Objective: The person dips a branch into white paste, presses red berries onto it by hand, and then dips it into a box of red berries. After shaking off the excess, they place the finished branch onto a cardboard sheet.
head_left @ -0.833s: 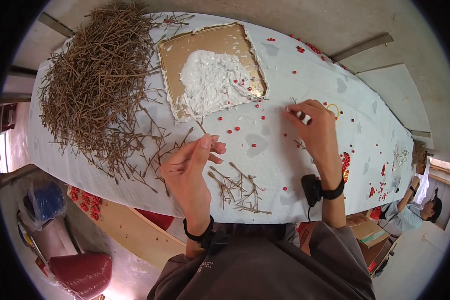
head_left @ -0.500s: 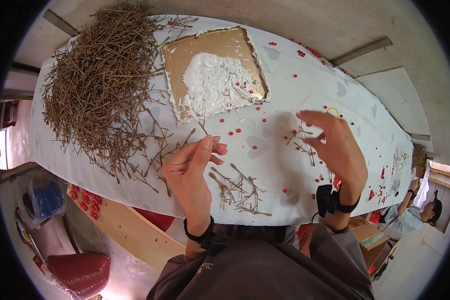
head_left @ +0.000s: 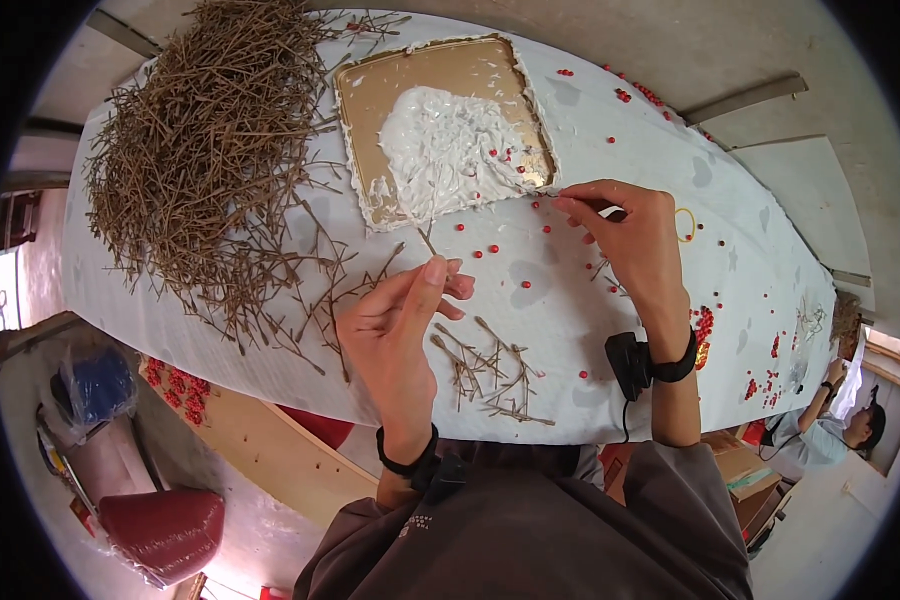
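Note:
My left hand (head_left: 395,325) pinches a thin brown twig (head_left: 426,238) between thumb and fingers, its tip pointing up toward the near edge of a gold tray (head_left: 425,68). White paste (head_left: 438,140) is smeared thickly over the tray's middle, with a few red berries (head_left: 520,170) on it. At the tray's near right corner my right hand (head_left: 630,220) has thumb and forefinger pressed together. What they hold, if anything, is too small to make out. Loose red berries (head_left: 494,249) lie between my hands. Below my left hand is a small group of forked twigs (head_left: 490,370).
A big heap of brown twigs (head_left: 210,130) covers the table's left end. More berries (head_left: 705,325) and a yellow ring (head_left: 685,225) lie to the right on the white tablecloth (head_left: 590,300). A red stool (head_left: 160,535) stands lower left; another person (head_left: 820,430) is at far right.
My right hand has moved up and left from above the twigs at the right to the tray's corner, its fingers closing together. My left hand keeps its twig. The view has shifted slightly.

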### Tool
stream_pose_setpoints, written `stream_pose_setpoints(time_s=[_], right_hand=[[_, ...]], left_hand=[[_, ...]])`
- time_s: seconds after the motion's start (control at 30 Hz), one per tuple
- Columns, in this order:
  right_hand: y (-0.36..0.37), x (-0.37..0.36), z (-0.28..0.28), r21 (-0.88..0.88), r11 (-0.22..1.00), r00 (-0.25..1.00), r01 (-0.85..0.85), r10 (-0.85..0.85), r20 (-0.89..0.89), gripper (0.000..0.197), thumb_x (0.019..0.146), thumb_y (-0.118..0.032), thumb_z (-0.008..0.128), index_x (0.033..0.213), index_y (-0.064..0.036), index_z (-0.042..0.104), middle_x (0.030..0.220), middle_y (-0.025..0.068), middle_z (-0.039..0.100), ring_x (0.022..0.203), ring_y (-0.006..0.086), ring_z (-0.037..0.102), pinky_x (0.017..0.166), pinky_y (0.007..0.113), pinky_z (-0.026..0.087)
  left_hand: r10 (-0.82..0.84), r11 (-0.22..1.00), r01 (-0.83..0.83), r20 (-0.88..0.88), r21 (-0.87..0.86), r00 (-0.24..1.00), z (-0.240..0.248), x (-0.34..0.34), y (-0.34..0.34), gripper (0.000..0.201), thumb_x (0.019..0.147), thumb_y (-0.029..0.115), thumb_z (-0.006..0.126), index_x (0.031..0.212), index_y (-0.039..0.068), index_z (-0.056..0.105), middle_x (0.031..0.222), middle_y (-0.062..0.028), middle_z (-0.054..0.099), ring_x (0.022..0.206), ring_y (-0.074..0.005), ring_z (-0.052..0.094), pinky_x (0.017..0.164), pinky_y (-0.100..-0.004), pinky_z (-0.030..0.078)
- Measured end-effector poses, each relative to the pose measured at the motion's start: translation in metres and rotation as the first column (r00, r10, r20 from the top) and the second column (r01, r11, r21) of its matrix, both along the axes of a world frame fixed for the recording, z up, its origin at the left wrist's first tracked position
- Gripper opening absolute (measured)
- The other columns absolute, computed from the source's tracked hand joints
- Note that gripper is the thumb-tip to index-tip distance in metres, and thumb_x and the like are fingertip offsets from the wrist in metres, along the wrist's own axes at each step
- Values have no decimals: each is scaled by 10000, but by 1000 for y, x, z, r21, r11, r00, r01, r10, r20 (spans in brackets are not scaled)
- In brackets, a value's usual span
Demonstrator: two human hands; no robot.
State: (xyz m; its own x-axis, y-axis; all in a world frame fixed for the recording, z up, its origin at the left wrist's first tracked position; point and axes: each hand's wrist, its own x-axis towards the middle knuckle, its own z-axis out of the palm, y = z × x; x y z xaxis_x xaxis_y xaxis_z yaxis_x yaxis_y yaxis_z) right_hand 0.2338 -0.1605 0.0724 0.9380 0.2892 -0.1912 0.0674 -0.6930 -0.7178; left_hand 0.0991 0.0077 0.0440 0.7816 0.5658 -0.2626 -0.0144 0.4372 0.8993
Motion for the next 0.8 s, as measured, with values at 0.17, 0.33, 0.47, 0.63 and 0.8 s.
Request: stream_pose_setpoints(time_s=[0.17, 0.33, 0.47, 0.63, 0.8], right_hand=[[4, -1, -6, 19, 993, 989, -115, 113, 98, 127, 815, -66, 727, 900, 25, 701, 735, 67, 688, 584, 96, 612, 525, 232, 477], [4, 1, -4, 208, 976, 997, -68, 74, -23, 100, 814, -50, 729, 866, 22, 683, 771, 67, 690, 634, 88, 616, 524, 230, 483], [5, 3, -2, 438, 899, 998, 8, 19, -59, 83, 820, -27, 723, 867, 14, 669, 810, 79, 692, 680, 88, 620, 514, 229, 485], [2, 2, -1, 552, 832, 998, 54, -40, -38, 109, 816, 8, 718, 894, 21, 644, 851, 101, 693, 693, 95, 619, 494, 224, 476], [-1, -8, 20, 519, 853, 999, 52, -50, -18, 113, 810, 30, 710, 888, 30, 629, 879, 121, 698, 693, 107, 624, 488, 219, 472]], left_hand=[[-3, 1000, 3, -4, -2, 1000, 1, -1, 1, 187, 907, 117, 641, 948, -58, 695, 865, -149, 705, 676, -200, 661, 560, -292, 484], [-6, 999, 6, -10, -44, 1000, 1, 1, 0, 167, 897, 85, 659, 947, -68, 706, 818, -123, 709, 715, -162, 679, 581, -250, 496], [-31, 1000, 31, -24, -2, 999, 2, 1, 3, 200, 907, 129, 646, 928, -63, 698, 811, -147, 702, 671, -186, 657, 567, -289, 487], [-17, 1000, 17, -36, -8, 999, 4, 1, 0, 197, 908, 126, 646, 926, -62, 700, 795, -145, 701, 673, -184, 660, 561, -282, 486], [-28, 1000, 28, -17, 5, 999, 4, 1, 1, 192, 909, 118, 644, 919, -65, 700, 784, -137, 699, 679, -182, 666, 559, -272, 486]])
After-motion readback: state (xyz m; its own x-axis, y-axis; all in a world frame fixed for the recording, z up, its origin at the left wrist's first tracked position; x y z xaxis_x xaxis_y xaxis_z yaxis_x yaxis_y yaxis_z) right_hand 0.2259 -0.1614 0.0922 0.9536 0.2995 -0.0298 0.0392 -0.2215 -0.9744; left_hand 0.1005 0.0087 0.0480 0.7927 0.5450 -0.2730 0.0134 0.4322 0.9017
